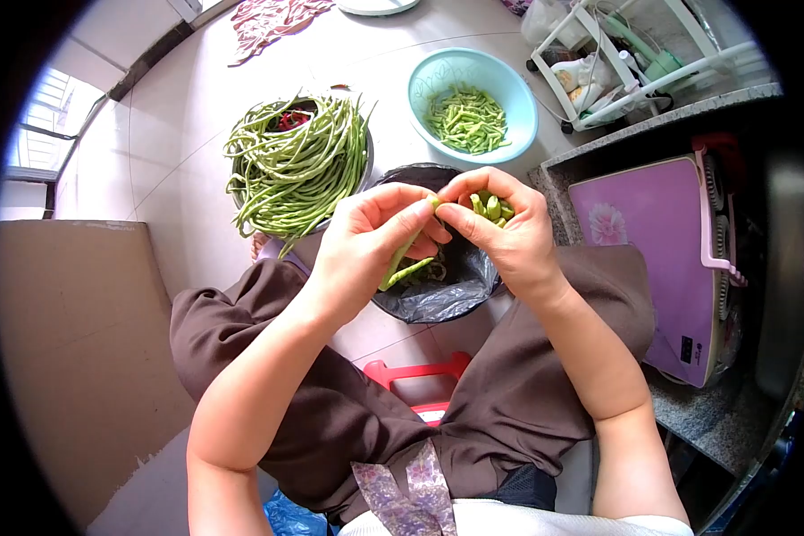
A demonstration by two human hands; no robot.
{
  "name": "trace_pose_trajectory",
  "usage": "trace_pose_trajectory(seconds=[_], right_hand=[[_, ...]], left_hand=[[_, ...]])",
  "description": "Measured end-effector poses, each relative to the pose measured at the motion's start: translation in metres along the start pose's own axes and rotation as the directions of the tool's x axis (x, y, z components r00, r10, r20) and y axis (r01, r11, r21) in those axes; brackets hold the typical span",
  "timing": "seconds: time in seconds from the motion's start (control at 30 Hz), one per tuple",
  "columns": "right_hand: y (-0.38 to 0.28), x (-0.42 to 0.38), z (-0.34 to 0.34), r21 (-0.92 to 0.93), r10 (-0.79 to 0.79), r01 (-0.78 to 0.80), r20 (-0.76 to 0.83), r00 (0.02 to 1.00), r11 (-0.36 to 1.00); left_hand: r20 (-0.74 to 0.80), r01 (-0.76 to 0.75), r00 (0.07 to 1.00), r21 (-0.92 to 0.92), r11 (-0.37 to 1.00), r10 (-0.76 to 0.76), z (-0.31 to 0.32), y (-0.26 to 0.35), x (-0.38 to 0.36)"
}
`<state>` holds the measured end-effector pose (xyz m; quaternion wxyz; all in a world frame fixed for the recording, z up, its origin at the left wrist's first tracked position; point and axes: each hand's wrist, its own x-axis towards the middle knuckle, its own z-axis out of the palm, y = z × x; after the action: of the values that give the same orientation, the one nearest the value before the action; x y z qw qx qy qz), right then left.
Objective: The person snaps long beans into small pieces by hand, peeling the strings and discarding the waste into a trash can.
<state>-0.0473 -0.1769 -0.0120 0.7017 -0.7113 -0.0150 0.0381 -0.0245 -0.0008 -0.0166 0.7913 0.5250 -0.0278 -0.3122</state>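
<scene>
My left hand (372, 239) is closed around a long green bean (409, 271), whose lower end hangs out below the fingers. Thumb and forefinger of my right hand (509, 223) pinch at the bean's upper tip, meeting the left fingertips. Several short bean pieces (493, 207) are tucked in the right palm. Both hands are above a bin lined with a black plastic bag (438, 299); scraps in it are partly hidden. Beyond the left hand, a heap of long beans (286, 183) fills a container with something red in its middle. Cut bean pieces (469, 121) lie in a light blue basin (422, 80).
A red plastic stool (415, 371) is between my legs. At right, a purple flowered board (634, 241) leans on a granite ledge (670, 129), with a white rack (590, 62) behind. A tan panel (76, 348) stands at left. A patterned cloth (268, 27) lies on the floor.
</scene>
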Motion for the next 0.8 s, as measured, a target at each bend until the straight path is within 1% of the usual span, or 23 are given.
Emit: trace_pose_trajectory(seconds=[0.07,0.1,0.13,0.17,0.2,0.23,0.27,0.3,0.33,0.37,0.43,0.47,0.5,0.53,0.57,0.6,0.67,0.7,0.77,0.8], right_hand=[[0.0,0.0,0.001,-0.154,-0.096,0.092,-0.016,0.995,0.984],[0.0,0.0,0.001,-0.154,-0.095,0.092,-0.015,0.995,0.984],[0.0,0.001,0.001,-0.32,-0.246,0.237,0.014,0.969,0.917],[0.0,0.002,0.002,-0.47,-0.383,0.369,0.068,0.921,0.802],[-0.004,0.001,0.005,-0.51,-0.395,0.379,0.083,0.915,0.772],[-0.006,0.0,0.006,-0.508,-0.373,0.37,0.101,0.922,0.778],[-0.005,-0.002,0.009,-0.52,-0.383,0.399,0.143,0.912,0.755],[-0.004,-0.003,0.011,-0.529,-0.392,0.427,0.185,0.901,0.733],[-0.002,-0.006,0.012,-0.493,-0.354,0.425,0.235,0.905,0.759],[-0.004,-0.008,0.013,-0.458,-0.264,0.391,0.317,0.911,0.799],[0.001,-0.011,0.014,-0.338,-0.207,0.362,0.416,0.886,0.869],[0.0,-0.012,0.014,-0.357,-0.177,0.367,0.466,0.867,0.859],[0.001,-0.014,0.012,-0.402,-0.107,0.352,0.518,0.849,0.845],[0.003,-0.014,0.01,-0.461,-0.055,0.345,0.533,0.844,0.818],[0.006,-0.015,0.008,-0.519,-0.003,0.338,0.544,0.839,0.785],[0.011,-0.015,0.006,-0.598,0.035,0.336,0.521,0.853,0.728],[0.028,-0.013,-0.001,-0.741,0.105,0.327,0.47,0.876,0.587],[0.034,-0.009,-0.005,-0.805,0.179,0.283,0.428,0.886,0.522],[0.062,-0.002,-0.015,-0.86,0.296,0.223,0.385,0.874,0.459],[0.08,-0.002,-0.019,-0.862,0.288,0.211,0.37,0.883,0.46]], left_hand=[[0.026,0.001,1.0,-0.012,1.0,-0.001,0.001,-0.001,0.0],[0.026,0.001,1.0,-0.013,1.0,-0.001,0.001,-0.001,-0.001],[0.002,0.048,0.999,-0.045,0.998,-0.048,0.001,-0.002,-0.001],[-0.02,0.094,0.995,-0.078,0.993,-0.096,0.0,-0.003,-0.001],[-0.021,0.094,0.995,-0.078,0.992,-0.096,0.0,-0.003,-0.001],[-0.067,0.12,0.989,-0.141,0.983,-0.13,-0.002,-0.003,0.0],[-0.11,0.142,0.98,-0.205,0.968,-0.167,-0.004,-0.003,0.001],[-0.083,0.112,0.988,-0.196,0.974,-0.131,-0.01,0.001,0.005],[-0.131,0.099,0.983,-0.206,0.974,-0.128,-0.013,0.005,0.006],[-0.178,0.084,0.976,-0.214,0.973,-0.124,-0.014,0.011,0.007],[-0.203,0.058,0.974,-0.2,0.978,-0.1,-0.022,0.016,0.01],[-0.224,0.043,0.971,-0.189,0.981,-0.085,-0.024,0.019,0.01],[-0.246,0.027,0.967,-0.178,0.984,-0.071,-0.025,0.022,0.009],[-0.263,0.009,0.963,-0.189,0.982,-0.06,-0.027,0.022,0.009],[-0.265,0.01,0.962,-0.189,0.982,-0.061,-0.028,0.023,0.009],[-0.274,0.011,0.96,-0.183,0.983,-0.062,-0.029,0.024,0.009],[-0.29,0.016,0.955,-0.154,0.988,-0.06,-0.031,0.023,0.01],[-0.289,0.018,0.955,-0.156,0.988,-0.063,-0.031,0.023,0.01],[-0.308,0.05,0.949,-0.064,0.997,-0.067,-0.032,0.022,0.01],[-0.343,0.047,0.937,-0.045,0.998,-0.06,-0.029,0.022,0.01]])
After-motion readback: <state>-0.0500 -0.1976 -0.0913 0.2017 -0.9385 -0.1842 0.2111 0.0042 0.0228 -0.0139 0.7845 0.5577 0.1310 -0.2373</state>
